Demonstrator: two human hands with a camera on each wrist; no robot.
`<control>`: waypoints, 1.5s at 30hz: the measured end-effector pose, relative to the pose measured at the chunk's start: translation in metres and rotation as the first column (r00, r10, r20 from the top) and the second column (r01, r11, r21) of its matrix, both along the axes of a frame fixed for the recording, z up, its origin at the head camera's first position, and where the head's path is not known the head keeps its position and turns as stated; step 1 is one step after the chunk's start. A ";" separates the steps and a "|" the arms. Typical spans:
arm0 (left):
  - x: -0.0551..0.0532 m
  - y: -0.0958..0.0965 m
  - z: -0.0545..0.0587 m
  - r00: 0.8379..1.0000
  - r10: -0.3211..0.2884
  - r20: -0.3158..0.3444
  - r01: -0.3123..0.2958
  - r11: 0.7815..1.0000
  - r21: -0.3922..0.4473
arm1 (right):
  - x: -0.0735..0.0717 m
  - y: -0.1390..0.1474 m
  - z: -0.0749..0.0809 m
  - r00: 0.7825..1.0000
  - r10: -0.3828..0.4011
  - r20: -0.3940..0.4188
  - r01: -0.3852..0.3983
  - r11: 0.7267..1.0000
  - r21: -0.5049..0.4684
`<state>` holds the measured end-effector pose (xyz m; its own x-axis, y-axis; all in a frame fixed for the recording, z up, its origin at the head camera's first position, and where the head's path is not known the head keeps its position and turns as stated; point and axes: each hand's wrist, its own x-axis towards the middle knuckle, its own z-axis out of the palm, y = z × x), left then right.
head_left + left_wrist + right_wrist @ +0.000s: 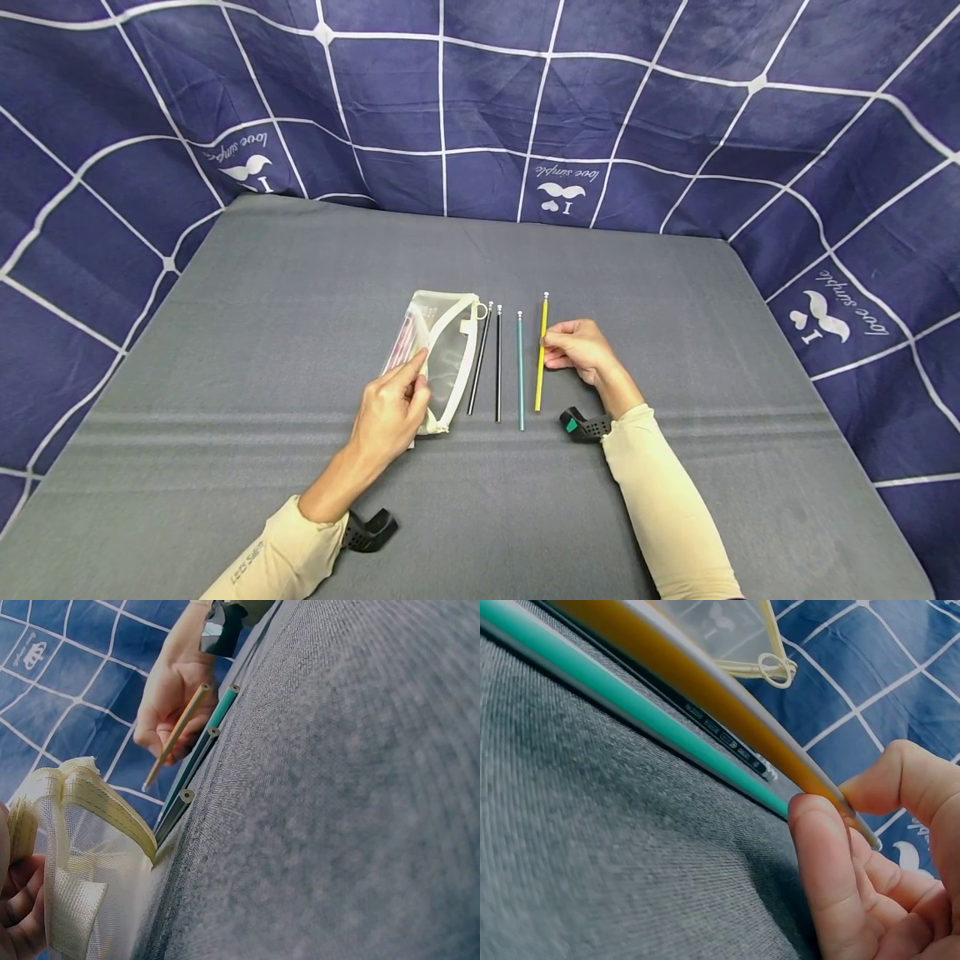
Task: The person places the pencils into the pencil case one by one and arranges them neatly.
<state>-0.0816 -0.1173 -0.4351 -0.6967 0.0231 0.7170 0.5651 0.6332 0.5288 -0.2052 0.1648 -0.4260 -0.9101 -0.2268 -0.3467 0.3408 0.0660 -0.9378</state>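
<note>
My right hand (579, 348) pinches a yellow pencil (542, 358) between thumb and fingers; in the right wrist view the pencil (742, 712) runs up and left from the fingertips. Just left of it lies a teal pencil (521, 375), followed by two black pencils (498, 367) (480, 362), all roughly side by side. My left hand (390, 404) grips the near-left edge of a translucent mesh zip pouch (450, 367) with cream trim, holding its mouth apart. Pinkish striped items (401, 337) show through the pouch's left side. In the left wrist view, the pouch's cream edge (112, 810) stands raised.
A grey cloth-covered table (300, 292) spreads under everything. Behind and at both sides hangs a blue curtain (487, 100) with white grid lines. Black wrist devices (371, 531) sit on both forearms, close over the table.
</note>
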 end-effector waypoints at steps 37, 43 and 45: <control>-0.001 0.000 -0.001 1.000 0.001 -0.005 -0.001 1.000 0.000 | 0.014 -0.045 0.002 0.995 -0.092 -0.024 0.085 0.971 -0.223; -0.001 0.000 -0.001 1.000 0.000 -0.001 0.000 1.000 -0.001 | 0.016 -0.057 0.002 0.995 -0.104 -0.004 0.099 0.964 -0.247; -0.001 0.000 -0.001 1.000 -0.001 0.002 0.001 1.000 -0.001 | 0.017 -0.060 0.001 0.994 -0.111 -0.001 0.107 0.960 -0.257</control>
<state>-0.0825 -0.1171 -0.4361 -0.6985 0.0243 0.7152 0.5646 0.6329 0.5299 -0.1882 0.1051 -0.4246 -0.9389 -0.2059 -0.2760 0.3184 -0.2140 -0.9235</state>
